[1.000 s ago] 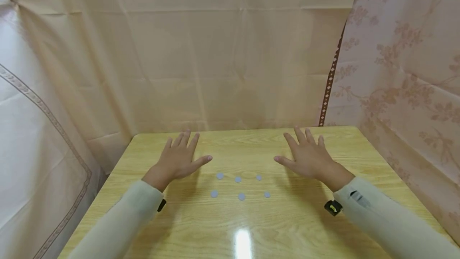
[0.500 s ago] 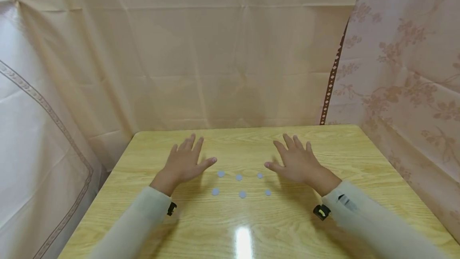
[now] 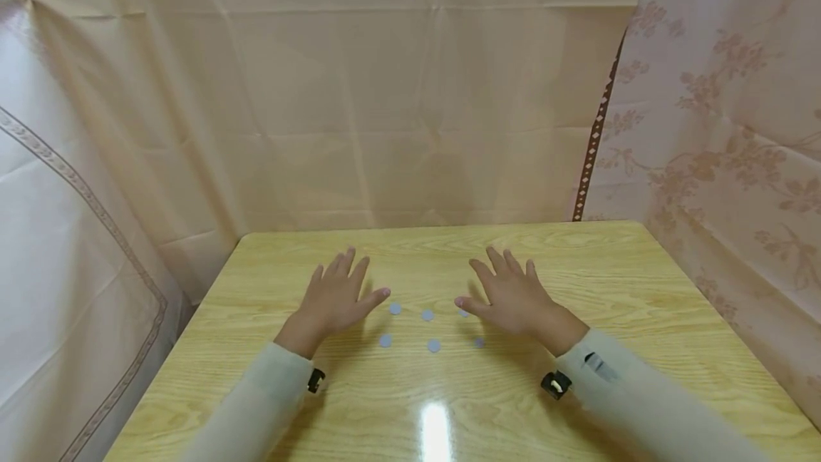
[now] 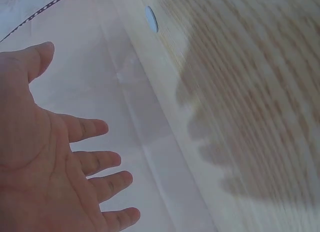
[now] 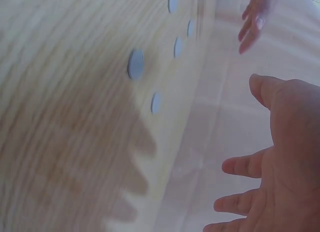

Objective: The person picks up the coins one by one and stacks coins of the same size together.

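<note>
We see six flat grey discs (image 3: 434, 346) lying in two rows of three on the wood-grain tabletop (image 3: 256, 284). Near the left pair, the left hand (image 3: 333, 301) hovers with fingers spread, holding nothing. The right hand (image 3: 513, 299) also hovers, splayed and without a hold on anything; from our head view its thumb partly hides the far right disc. Farther out we see pale sleeves (image 3: 641, 391), black wrist devices (image 3: 555, 384) and, behind the tabletop, a beige curtain (image 3: 410, 91).
</note>
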A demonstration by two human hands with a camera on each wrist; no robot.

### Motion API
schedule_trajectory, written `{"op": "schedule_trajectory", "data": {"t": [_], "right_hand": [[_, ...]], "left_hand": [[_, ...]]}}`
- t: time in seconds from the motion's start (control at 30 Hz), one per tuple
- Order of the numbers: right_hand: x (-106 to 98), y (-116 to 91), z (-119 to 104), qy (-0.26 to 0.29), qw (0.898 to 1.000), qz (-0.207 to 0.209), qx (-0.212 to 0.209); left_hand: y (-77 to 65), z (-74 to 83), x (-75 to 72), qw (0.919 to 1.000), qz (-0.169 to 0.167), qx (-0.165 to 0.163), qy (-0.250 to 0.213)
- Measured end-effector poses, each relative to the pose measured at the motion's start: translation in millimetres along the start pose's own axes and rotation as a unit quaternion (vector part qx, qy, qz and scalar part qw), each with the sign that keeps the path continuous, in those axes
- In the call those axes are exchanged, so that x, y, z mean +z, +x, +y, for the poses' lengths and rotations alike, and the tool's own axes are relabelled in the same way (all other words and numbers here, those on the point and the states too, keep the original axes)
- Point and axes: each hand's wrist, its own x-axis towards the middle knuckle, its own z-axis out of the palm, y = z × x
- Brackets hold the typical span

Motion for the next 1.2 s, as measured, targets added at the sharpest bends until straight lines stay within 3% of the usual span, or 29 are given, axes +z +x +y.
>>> {"op": "schedule_trajectory", "data": {"t": [0.7, 0.93, 1.2], "right_hand": [[18.9, 4.0, -33.9, 0.048, 0.998, -0.018, -0.024], [25.5, 4.5, -42.8, 0.089, 0.995, -0.025, -0.029], [36.4, 7.3, -54.8, 0.078, 0.995, -0.025, -0.055]], "left_hand": [[-15.6, 2.6, 8.3, 0.9981, 0.003, -0.011, -0.061], [-18.0, 2.3, 11.3, 0.9973, 0.004, 0.0, -0.074], [-17.3, 4.3, 14.6, 0.993, -0.01, -0.003, -0.118]]}}
